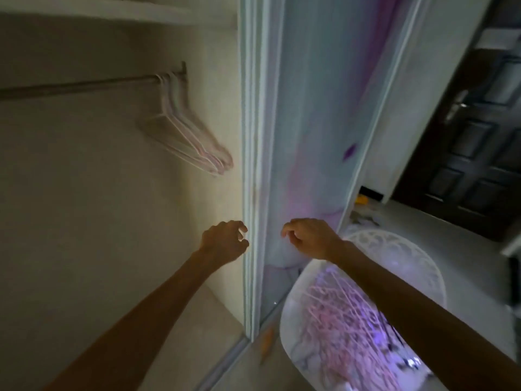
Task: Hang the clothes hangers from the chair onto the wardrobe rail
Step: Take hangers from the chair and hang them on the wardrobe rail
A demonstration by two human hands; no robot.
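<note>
A dark wardrobe rail (70, 86) runs across the upper left. A few pale pink hangers (191, 136) hang at its right end, blurred. A white plastic chair (394, 255) stands at the lower right, and a pile of pink hangers (344, 328) lies on its seat. My left hand (222, 244) hovers inside the wardrobe by the door frame, fingers loosely curled and holding nothing. My right hand (310, 238) hangs above the chair's front, fingers apart and holding nothing.
The wardrobe's pale door frame (253, 165) stands between my two hands. A shelf (98, 9) crosses above the rail. A dark panelled door (473, 136) is at the far right, with small items on the floor (363, 210) near it.
</note>
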